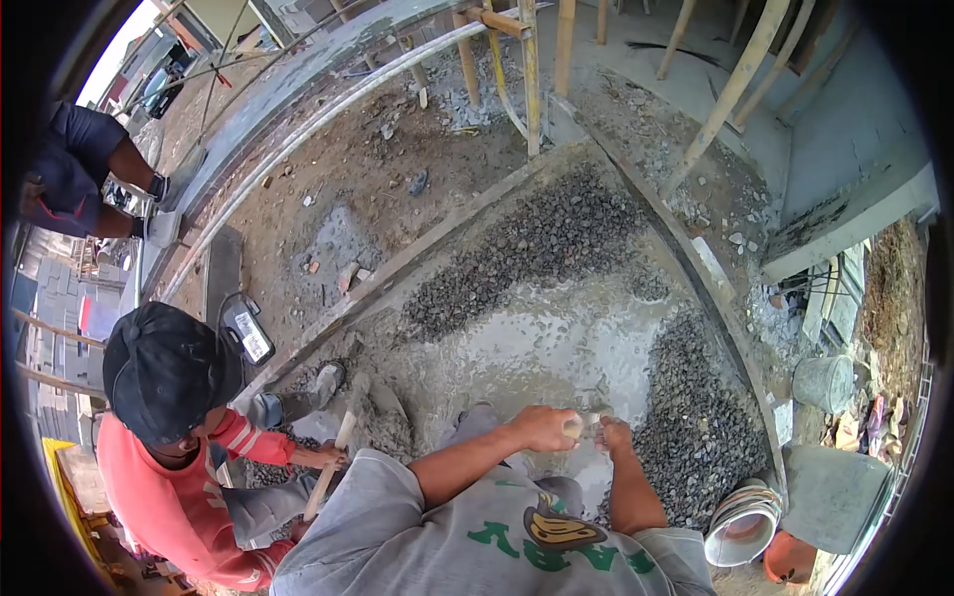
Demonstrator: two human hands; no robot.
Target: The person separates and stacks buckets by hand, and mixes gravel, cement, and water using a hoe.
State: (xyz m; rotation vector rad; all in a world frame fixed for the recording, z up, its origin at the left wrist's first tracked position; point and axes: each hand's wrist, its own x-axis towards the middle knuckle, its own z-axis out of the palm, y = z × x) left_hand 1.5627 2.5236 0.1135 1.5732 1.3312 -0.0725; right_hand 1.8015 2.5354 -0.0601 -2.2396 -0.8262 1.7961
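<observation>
Hands (547,429) (614,435) close, pale handle (572,427) between — gravel (696,437) beside

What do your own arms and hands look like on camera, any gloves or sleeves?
Both the left hand and the right hand are bare, with no gloves. No watch or band shows on either wrist. The short, loose sleeves belong to a grey shirt with green lettering and a yellow-and-dark print on the front.

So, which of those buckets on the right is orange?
The round orange bucket sits near the bottom edge, just right of the stacked whitish buckets; the dull grey bucket is farther up the view.
</observation>
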